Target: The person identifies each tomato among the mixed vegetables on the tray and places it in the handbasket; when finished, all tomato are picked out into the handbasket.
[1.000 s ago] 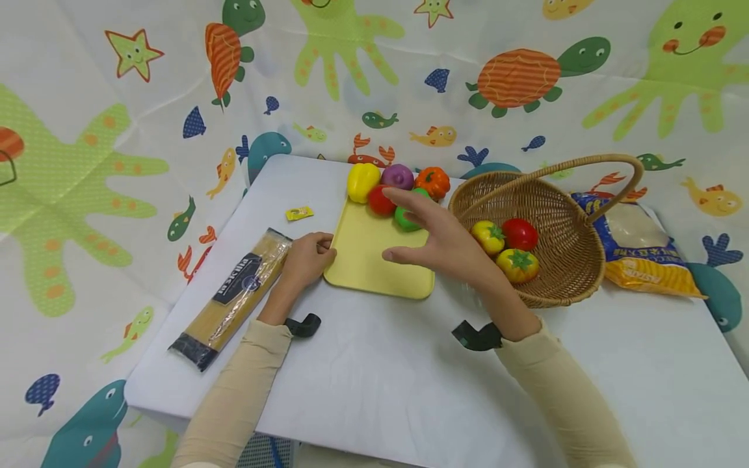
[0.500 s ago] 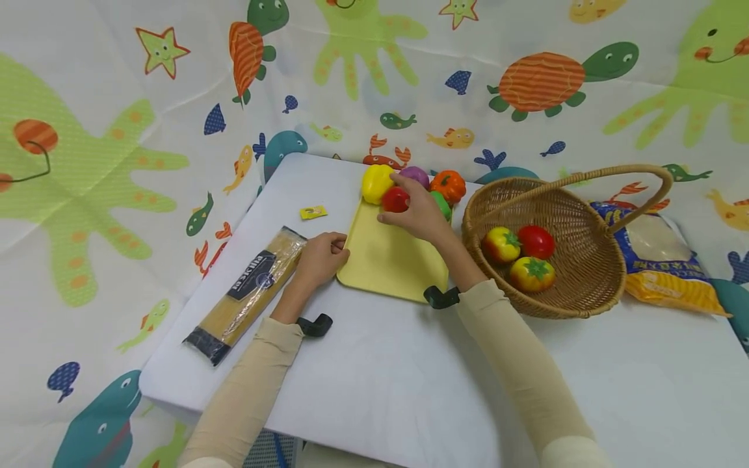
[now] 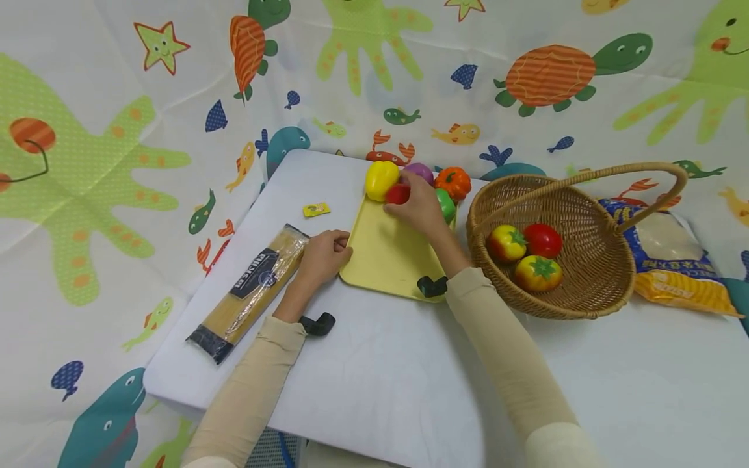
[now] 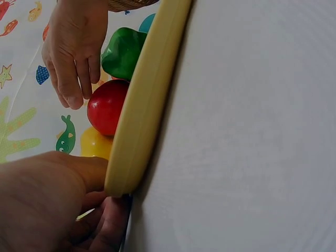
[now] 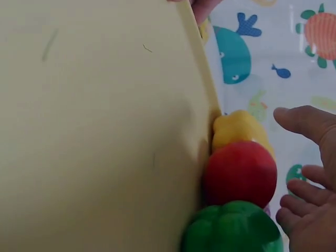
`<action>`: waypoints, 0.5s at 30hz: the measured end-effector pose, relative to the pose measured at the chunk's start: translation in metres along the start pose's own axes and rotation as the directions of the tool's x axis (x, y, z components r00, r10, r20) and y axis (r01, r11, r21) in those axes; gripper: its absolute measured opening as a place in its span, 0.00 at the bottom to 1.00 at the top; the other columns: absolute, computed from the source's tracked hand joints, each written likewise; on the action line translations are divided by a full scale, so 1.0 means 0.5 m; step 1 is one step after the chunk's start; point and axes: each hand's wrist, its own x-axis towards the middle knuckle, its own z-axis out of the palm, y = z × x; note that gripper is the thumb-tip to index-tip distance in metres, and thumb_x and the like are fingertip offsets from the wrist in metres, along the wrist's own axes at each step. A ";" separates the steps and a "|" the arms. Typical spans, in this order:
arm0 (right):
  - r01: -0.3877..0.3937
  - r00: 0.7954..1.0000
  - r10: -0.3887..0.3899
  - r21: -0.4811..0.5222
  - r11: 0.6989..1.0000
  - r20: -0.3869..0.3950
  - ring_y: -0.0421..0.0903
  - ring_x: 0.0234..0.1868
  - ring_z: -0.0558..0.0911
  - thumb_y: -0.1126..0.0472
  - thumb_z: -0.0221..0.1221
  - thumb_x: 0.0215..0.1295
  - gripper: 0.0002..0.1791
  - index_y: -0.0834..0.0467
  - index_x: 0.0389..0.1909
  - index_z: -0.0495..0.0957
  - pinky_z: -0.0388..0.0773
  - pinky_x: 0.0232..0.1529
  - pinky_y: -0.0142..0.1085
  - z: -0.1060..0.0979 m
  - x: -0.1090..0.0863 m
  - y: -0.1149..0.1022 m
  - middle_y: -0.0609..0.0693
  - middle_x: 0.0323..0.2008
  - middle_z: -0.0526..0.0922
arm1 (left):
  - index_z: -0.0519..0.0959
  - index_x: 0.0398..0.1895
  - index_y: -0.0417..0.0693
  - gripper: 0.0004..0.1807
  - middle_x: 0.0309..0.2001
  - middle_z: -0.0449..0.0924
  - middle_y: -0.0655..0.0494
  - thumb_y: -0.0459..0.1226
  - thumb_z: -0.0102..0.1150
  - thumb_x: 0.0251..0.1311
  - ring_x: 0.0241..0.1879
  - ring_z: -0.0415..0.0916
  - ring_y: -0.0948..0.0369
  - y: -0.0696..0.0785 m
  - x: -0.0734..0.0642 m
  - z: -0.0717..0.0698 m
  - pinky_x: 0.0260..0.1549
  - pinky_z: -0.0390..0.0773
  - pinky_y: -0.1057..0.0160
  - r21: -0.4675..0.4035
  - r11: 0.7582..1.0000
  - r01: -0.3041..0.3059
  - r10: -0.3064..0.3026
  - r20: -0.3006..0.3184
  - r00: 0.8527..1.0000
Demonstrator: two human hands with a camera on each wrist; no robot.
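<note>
My left hand (image 3: 328, 255) pinches the left rim of a yellow tray (image 3: 386, 253), thumb above and fingers below in the left wrist view. Over the tray's far end, my right hand (image 3: 420, 207) reaches around a round red toy vegetable (image 3: 398, 194). Its thumb and fingers are spread, and the right wrist view shows them apart from the red toy (image 5: 240, 173). Beside that toy sit a yellow pepper (image 3: 382, 181) and a green pepper (image 3: 446, 205). Behind are a purple toy (image 3: 419, 172), partly hidden, and an orange pumpkin-like one (image 3: 453, 183).
A wicker basket (image 3: 591, 266) with a tall handle holds 3 toy fruits, right of the tray. Beyond it lies a blue and yellow bag (image 3: 673, 253). On the left are a spaghetti packet (image 3: 251, 286) and a small yellow sachet (image 3: 316, 209). A patterned curtain (image 3: 351, 110) backs the table.
My right hand has moved forward and left from near the basket to the red toy, lowering around it. My left hand keeps its place on the tray rim. The head view has shifted slightly.
</note>
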 end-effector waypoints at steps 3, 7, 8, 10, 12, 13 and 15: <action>0.004 1.000 -0.004 -0.022 1.000 -0.004 0.54 0.61 0.72 0.56 0.73 0.55 0.43 0.61 0.70 0.64 0.67 0.64 0.44 -0.001 0.006 0.000 0.58 0.63 0.73 | 0.77 0.60 0.37 0.22 0.43 0.80 0.49 0.37 0.60 0.65 0.41 0.78 0.57 0.003 0.000 -0.002 0.42 0.78 0.59 0.001 1.000 -0.002 0.002 -0.004 1.000; 0.001 0.999 0.001 -0.062 0.998 0.035 0.52 0.59 0.73 0.55 0.72 0.56 0.41 0.62 0.69 0.66 0.67 0.63 0.42 -0.005 0.017 0.001 0.57 0.62 0.74 | 0.77 0.59 0.37 0.22 0.42 0.80 0.50 0.37 0.60 0.64 0.41 0.78 0.57 0.005 -0.002 -0.003 0.41 0.78 0.59 0.000 1.000 0.006 -0.006 -0.006 1.000; 0.001 0.999 0.003 -0.073 0.997 0.052 0.52 0.59 0.73 0.54 0.72 0.57 0.41 0.62 0.69 0.66 0.67 0.64 0.42 -0.007 0.021 0.001 0.56 0.63 0.74 | 0.77 0.59 0.37 0.22 0.42 0.80 0.50 0.37 0.60 0.64 0.41 0.78 0.57 0.004 -0.002 -0.003 0.41 0.78 0.59 -0.003 1.000 0.008 -0.008 -0.007 1.000; 0.010 0.996 -0.001 -0.101 0.995 0.086 0.51 0.60 0.72 0.53 0.72 0.57 0.41 0.61 0.69 0.67 0.66 0.64 0.41 -0.010 0.028 0.002 0.55 0.64 0.74 | 0.78 0.59 0.38 0.22 0.42 0.80 0.51 0.37 0.60 0.64 0.41 0.78 0.58 0.003 -0.002 -0.002 0.41 0.78 0.60 -0.007 1.000 0.012 -0.012 -0.009 1.000; 0.024 0.993 -0.010 -0.123 0.992 0.114 0.51 0.61 0.71 0.53 0.72 0.57 0.40 0.62 0.69 0.68 0.65 0.65 0.41 -0.013 0.035 0.004 0.55 0.64 0.73 | 0.78 0.59 0.38 0.22 0.42 0.80 0.51 0.38 0.60 0.64 0.41 0.78 0.58 0.002 -0.002 -0.001 0.41 0.78 0.60 -0.014 1.000 0.015 -0.016 -0.009 1.000; 0.035 0.992 -0.017 -0.136 0.990 0.126 0.51 0.62 0.71 0.54 0.72 0.57 0.40 0.63 0.68 0.68 0.65 0.65 0.41 -0.015 0.038 0.005 0.56 0.64 0.73 | 0.78 0.59 0.38 0.22 0.42 0.80 0.52 0.38 0.60 0.64 0.41 0.78 0.58 0.001 -0.001 0.000 0.41 0.78 0.60 -0.017 1.000 0.016 -0.016 -0.008 1.000; 0.053 0.989 -0.030 -0.157 0.986 0.146 0.51 0.61 0.71 0.54 0.72 0.56 0.39 0.63 0.67 0.69 0.65 0.65 0.42 -0.017 0.045 0.006 0.56 0.63 0.73 | 0.78 0.59 0.38 0.22 0.42 0.80 0.52 0.38 0.61 0.64 0.41 0.78 0.59 0.001 0.000 0.001 0.41 0.78 0.60 -0.012 1.000 0.016 -0.016 -0.010 1.000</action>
